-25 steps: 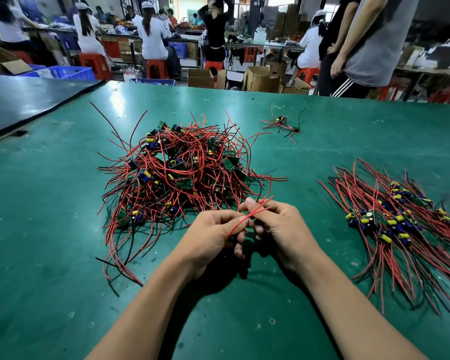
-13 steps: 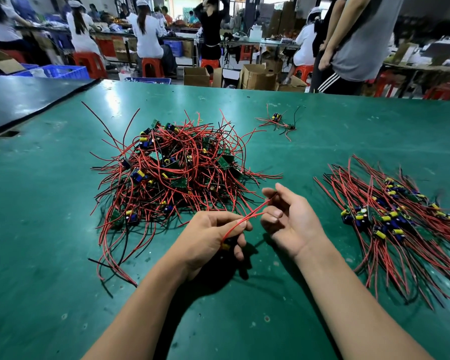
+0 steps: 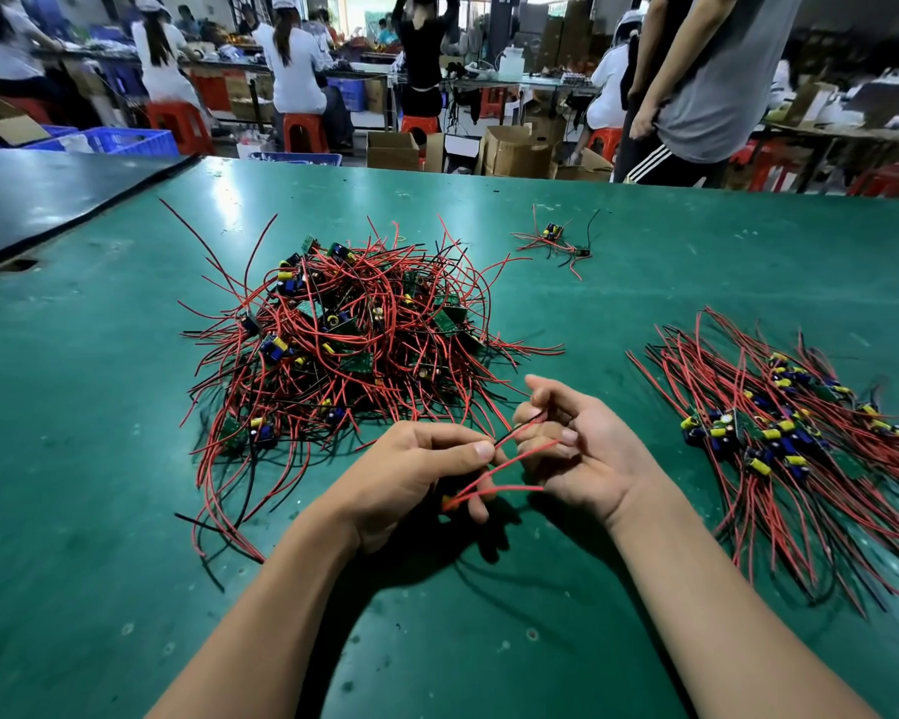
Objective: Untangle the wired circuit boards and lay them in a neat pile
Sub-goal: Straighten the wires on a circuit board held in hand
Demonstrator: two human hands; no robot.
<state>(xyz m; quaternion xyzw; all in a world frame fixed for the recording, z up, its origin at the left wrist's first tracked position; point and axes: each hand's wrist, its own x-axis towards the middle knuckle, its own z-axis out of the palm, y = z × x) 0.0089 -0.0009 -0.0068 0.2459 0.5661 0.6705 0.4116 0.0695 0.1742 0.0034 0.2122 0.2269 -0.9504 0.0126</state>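
The left hand (image 3: 411, 474) pinched the red wires (image 3: 494, 474) of one board, which ran across to the palm-up right hand (image 3: 592, 459); whether its loosely bent fingers gripped them could not be told. The tangled heap (image 3: 343, 345) lay just beyond on the green table (image 3: 100, 459), the sorted pile (image 3: 790, 438) at right

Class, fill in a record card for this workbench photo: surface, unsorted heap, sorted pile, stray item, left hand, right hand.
Surface: green table
Unsorted heap: tangled heap of wired circuit boards, centre-left
Sorted pile: neat pile, wires roughly parallel, on the right
Stray item: small cluster of wired boards, far side, apart from both
Left hand: left hand pinches loose wires, red and black
Right hand: right hand, palm up, fingers curled on the same wires
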